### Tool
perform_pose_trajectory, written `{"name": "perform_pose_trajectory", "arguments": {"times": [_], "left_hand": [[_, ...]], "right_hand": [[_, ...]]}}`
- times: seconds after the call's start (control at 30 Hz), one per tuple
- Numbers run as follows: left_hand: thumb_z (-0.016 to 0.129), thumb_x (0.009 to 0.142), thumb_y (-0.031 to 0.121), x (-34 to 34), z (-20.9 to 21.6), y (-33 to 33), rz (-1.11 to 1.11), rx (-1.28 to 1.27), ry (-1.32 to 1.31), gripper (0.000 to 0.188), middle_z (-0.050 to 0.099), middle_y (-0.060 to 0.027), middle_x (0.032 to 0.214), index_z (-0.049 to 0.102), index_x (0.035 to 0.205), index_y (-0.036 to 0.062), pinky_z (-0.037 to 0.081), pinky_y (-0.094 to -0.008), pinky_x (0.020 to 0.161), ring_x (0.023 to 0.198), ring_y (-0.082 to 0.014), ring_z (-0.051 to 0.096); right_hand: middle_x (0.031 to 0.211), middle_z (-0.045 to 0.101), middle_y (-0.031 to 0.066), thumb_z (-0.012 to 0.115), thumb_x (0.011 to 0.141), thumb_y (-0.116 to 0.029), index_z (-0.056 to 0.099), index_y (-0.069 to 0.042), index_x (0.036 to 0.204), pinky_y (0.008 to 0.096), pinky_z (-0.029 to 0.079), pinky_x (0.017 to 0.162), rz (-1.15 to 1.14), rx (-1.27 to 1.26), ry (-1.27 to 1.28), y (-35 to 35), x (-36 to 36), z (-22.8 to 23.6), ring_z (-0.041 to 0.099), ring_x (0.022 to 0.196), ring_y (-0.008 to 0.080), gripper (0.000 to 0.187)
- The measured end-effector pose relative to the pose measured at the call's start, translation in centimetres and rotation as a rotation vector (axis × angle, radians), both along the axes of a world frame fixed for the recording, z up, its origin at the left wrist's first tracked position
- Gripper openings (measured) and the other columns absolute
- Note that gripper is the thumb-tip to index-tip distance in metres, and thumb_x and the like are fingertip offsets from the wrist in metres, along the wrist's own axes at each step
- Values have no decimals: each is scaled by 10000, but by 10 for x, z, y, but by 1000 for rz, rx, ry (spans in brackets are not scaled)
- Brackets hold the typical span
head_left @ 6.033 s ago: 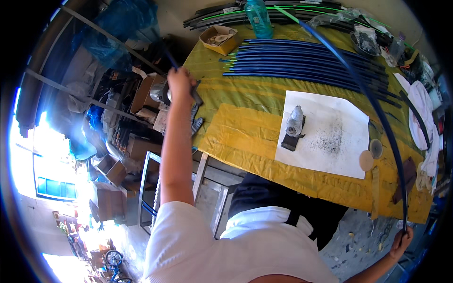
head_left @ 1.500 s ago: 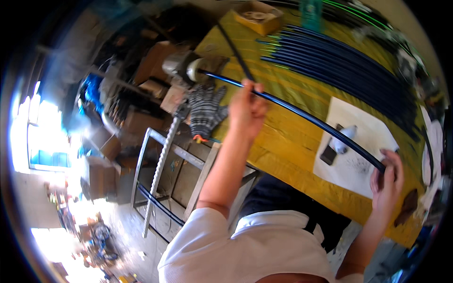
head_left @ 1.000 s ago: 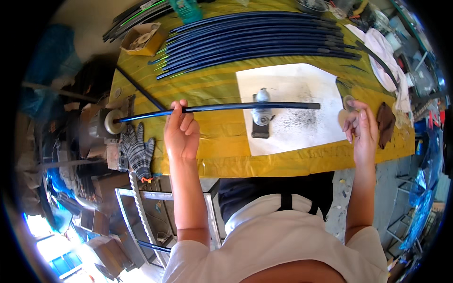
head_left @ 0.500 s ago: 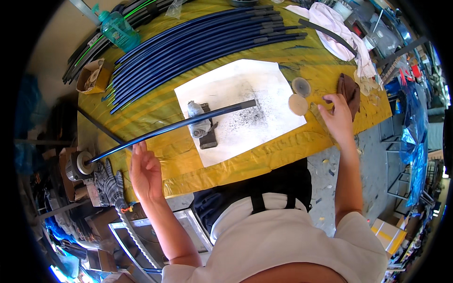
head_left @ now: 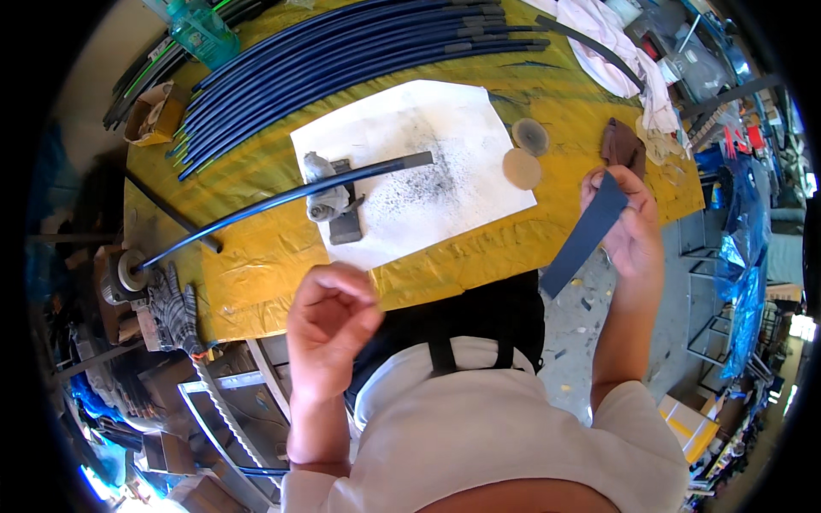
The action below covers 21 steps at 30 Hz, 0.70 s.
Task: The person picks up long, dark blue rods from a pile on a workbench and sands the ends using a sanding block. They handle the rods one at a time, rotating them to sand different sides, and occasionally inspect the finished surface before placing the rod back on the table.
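Observation:
My right hand (head_left: 633, 224) pinches a dark grey strip of sandpaper (head_left: 585, 234), which hangs slanting down to the left past the table's front edge. My left hand (head_left: 332, 329) is raised over the near edge with fingers loosely curled and the thumb apart, nothing visible in it. Beyond it a blue tube (head_left: 256, 210) with a dark grey tip stretches across the table. Its left end sits in a round motor chuck (head_left: 130, 272). Near the tip the tube rests on a wrapped support (head_left: 327, 190) with a dark block, over a white sheet (head_left: 402, 227) speckled with black dust.
Several blue tubes (head_left: 342, 79) lie side by side at the back. Two round discs (head_left: 522, 168) and a brown cloth (head_left: 623, 147) are at the right. A green bottle (head_left: 202, 36), a small box (head_left: 157, 114) and a striped glove (head_left: 173, 308) are on the left.
My right hand has picked up the sandpaper strip from beside the brown cloth and turned toward me. My left hand has left the tube, moving right and nearer, its fingers curling.

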<state>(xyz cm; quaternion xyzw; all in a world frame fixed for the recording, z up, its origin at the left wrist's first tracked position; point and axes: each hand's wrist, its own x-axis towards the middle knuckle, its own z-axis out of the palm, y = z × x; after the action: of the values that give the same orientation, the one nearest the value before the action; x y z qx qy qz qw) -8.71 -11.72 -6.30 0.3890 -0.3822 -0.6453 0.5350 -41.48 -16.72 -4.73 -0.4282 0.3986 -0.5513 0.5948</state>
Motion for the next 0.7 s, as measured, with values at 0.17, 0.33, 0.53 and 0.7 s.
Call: {"name": "perform_pose_trajectory", "arguments": {"times": [0.17, 0.33, 0.53, 0.7], "left_hand": [[773, 683, 135, -39, 29, -21, -183, -490, -542, 500, 521, -155, 1146, 529, 1102, 16, 412, -357, 892, 1051, -289, 519], [698, 755, 164, -78, 23, -27, -169, -516, -643, 575, 457, -217, 1181, 413, 1203, -56, 428, -416, 873, 1041, -408, 497], [487, 902, 75, -83, -11, -34, -77, -261, -283, 249, 561, -158, 885, 489, 1119, -48, 460, -352, 706, 791, -311, 568], [365, 971, 164, -75, -18, -52, -303, 86, 159, 255, 571, -53, 826, 536, 1050, -8, 423, -239, 633, 672, -114, 495]], "right_hand": [[1016, 563, 109, 766, 684, -277, 522, 13, 1069, 299, 445, 807, 188, -30, -227, -8, 22, -2, 553, 921, 200, 541], [1063, 555, 108, 812, 639, -187, 516, 9, 1086, 299, 443, 797, 57, -135, -65, -1, 74, -5, 547, 919, 185, 570], [1083, 557, 113, 783, 687, -91, 506, 15, 1108, 280, 442, 733, -46, -361, 201, -12, 103, -15, 540, 847, 162, 515], [986, 595, 101, 750, 681, -32, 580, -10, 1039, 269, 429, 702, -46, -638, 552, -43, 108, -23, 536, 817, 178, 396]]}}
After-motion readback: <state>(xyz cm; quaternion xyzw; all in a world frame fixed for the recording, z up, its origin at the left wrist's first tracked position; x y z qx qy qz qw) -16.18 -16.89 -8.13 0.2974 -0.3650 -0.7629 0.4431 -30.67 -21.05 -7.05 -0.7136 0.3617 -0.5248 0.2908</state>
